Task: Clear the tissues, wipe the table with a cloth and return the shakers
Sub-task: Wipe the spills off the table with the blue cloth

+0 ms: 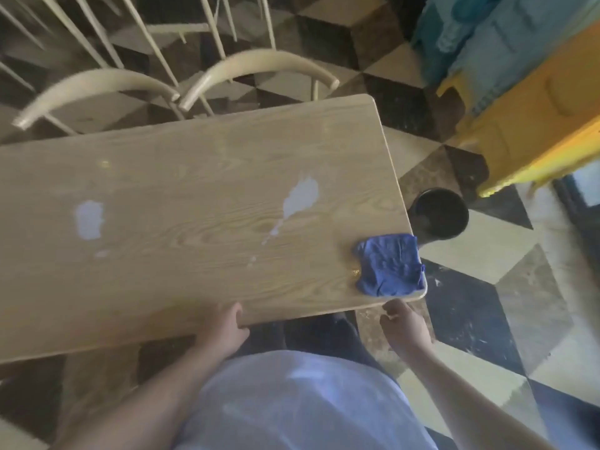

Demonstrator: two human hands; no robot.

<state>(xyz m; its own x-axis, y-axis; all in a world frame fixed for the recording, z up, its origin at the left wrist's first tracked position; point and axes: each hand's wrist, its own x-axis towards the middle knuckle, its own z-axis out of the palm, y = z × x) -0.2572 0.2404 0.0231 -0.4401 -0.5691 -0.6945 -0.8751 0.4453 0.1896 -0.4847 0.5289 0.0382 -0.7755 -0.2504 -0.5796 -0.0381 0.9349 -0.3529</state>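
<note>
A crumpled blue cloth (389, 264) lies on the near right corner of the wooden table (181, 177). Pale wet-looking patches show on the tabletop near the middle and at the left. My left hand (224, 329) rests against the table's near edge, fingers curled around it. My right hand (404, 326) hangs just below the corner under the cloth, fingers loosely curled, nothing seen in it. No tissues or shakers are in view.
Two curved-back chairs (256, 64) stand at the table's far side. A round black bin (441, 212) sits on the checkered floor right of the table. A yellow bin (532, 125) with teal fabric on it stands at the far right.
</note>
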